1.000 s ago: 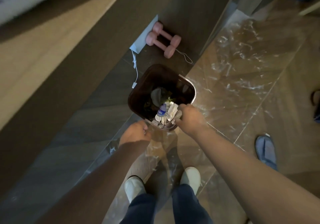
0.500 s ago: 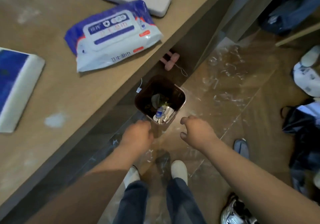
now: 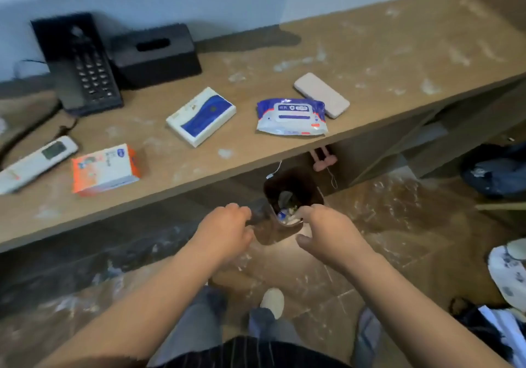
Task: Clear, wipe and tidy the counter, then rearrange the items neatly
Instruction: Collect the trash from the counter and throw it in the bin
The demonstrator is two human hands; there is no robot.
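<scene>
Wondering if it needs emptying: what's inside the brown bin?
White crumpled scraps and a blue-labelled bottle in the bin, near its front. Deeper contents are dark; the right hand hides one corner.

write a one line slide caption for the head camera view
Empty left hand and right hand hover above a dark brown waste bin below a smeared wooden counter.

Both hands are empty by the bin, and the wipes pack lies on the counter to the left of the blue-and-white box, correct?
Not quite. In the head view the wipes pack lies to the right of the blue-and-white box on the counter. The rest holds: the left hand and right hand are empty by the bin.
</scene>
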